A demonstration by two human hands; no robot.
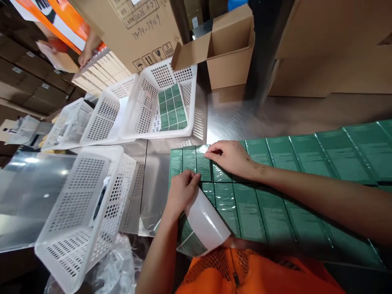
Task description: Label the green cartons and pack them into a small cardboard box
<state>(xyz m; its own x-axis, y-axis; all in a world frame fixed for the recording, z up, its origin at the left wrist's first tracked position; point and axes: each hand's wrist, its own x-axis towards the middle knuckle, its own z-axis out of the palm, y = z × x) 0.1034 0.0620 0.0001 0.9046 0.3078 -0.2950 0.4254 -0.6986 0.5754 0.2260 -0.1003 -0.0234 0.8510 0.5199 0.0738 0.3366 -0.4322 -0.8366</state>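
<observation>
Green label pinched between the left hand's (181,188) closed fingers, peeling from a curled white backing sheet (203,228); right hand (230,157), fingers flat together, presses flat green shrink-wrapped boxes (275,179) laid in rows on the steel table (232,118); how many remain unlabelled cannot be told

Four white perforated baskets (82,204) sit left of the left hand (181,192); beyond the right hand (231,157), one open cardboard box (228,49)
</observation>
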